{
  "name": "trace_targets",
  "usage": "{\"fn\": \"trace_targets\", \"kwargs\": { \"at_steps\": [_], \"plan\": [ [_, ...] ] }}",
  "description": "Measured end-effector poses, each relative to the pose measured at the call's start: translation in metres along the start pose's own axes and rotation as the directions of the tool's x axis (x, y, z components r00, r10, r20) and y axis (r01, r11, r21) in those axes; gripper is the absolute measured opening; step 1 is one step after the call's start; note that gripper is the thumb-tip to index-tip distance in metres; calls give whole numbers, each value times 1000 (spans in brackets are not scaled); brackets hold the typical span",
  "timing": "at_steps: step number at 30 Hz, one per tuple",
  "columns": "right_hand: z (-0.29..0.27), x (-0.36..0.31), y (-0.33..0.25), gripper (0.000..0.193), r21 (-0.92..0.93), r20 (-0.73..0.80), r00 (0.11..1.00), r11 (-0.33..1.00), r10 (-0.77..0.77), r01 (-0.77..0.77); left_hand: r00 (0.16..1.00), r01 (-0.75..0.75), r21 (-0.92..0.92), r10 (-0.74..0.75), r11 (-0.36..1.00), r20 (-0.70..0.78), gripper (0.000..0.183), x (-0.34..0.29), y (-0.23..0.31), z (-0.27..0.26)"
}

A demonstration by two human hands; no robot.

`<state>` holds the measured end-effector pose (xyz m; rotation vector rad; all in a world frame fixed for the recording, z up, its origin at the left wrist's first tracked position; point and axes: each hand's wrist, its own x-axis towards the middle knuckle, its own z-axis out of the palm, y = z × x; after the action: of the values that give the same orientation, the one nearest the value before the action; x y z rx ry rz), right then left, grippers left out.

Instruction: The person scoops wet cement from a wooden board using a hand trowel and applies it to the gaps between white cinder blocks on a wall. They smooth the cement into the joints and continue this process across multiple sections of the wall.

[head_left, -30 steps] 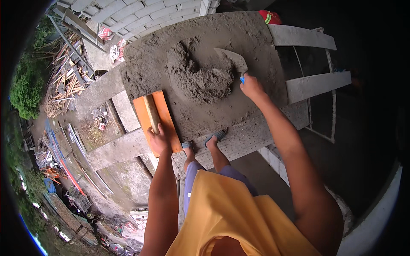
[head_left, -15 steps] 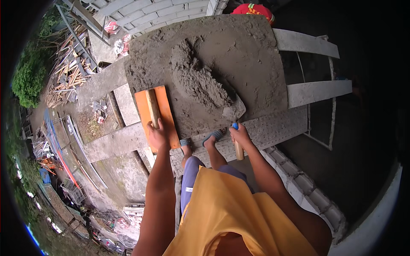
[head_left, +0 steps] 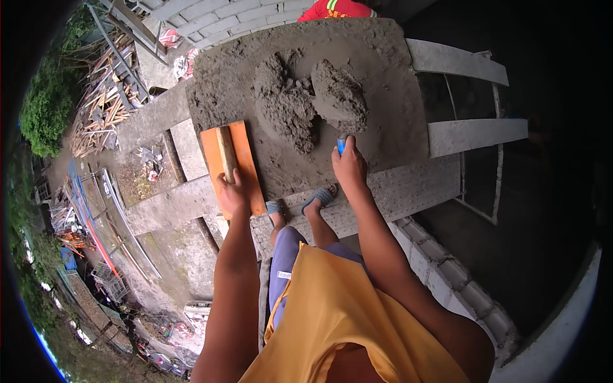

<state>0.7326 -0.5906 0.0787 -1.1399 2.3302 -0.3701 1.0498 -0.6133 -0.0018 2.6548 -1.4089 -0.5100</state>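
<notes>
Grey wet mortar (head_left: 300,105) is sitting in two lumps mid-board now; half a second ago it was one long ridge, a second ago a broader pile, so mixing and turning looks underway, not finished. Right hand (head_left: 349,167) is clenching the blue-handled trowel (head_left: 341,145) at the mortar's near edge, having swung back in from the board's near rim. Left hand (head_left: 233,193) is staying closed on the wooden handle of the orange float (head_left: 239,159), left of the mortar. Mortar board (head_left: 389,115) is carrying it all. No readable packages; red-and-white litter (head_left: 185,64) is lying far-left of the mortar.
</notes>
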Motion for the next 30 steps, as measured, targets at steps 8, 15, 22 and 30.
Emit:
{"fn": "trace_targets", "kwargs": {
  "at_steps": [8,15,22,30],
  "plan": [
    [-21,-65,44,35,-34,111,990,996,85,-82,1000,18,-34,-17,999,26,54,1,1,-2],
    [-4,-73,116,30,321,189,937,884,292,-340,999,3,-34,-2,999,38,56,2,-1,-3],
    [11,3,77,32,150,127,943,934,306,-323,1000,9,-26,-9,1000,2,56,1,5,1],
    [-23,-82,70,36,-27,299,952,997,-61,72,1000,14,-20,-14,1000,9,54,0,-6,0]
  ]
}}
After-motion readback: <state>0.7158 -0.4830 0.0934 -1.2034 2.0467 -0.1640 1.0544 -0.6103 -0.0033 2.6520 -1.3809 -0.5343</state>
